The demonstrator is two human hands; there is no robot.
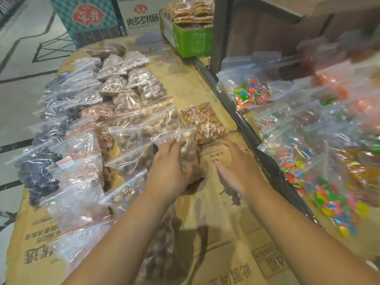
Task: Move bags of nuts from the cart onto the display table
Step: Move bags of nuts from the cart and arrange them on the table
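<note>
Several clear zip bags of brown nuts (127, 99) lie in rows on a cardboard-covered display table (222, 219). My left hand (170, 167) presses down on one bag of round brown nuts (188, 149) at the right end of a row, fingers wrapped over it. My right hand (236, 163) hovers flat and open just to the right of that bag, above bare cardboard. A bag of orange-brown nuts (202, 122) lies just beyond both hands. The cart is not in view.
Bags of dark dried fruit (39, 171) line the table's left edge. A dark metal rail (242, 124) borders the right side, with bags of colourful candies (250, 95) beyond it. Printed boxes (90, 19) and a green box of cakes (191, 38) stand at the far end.
</note>
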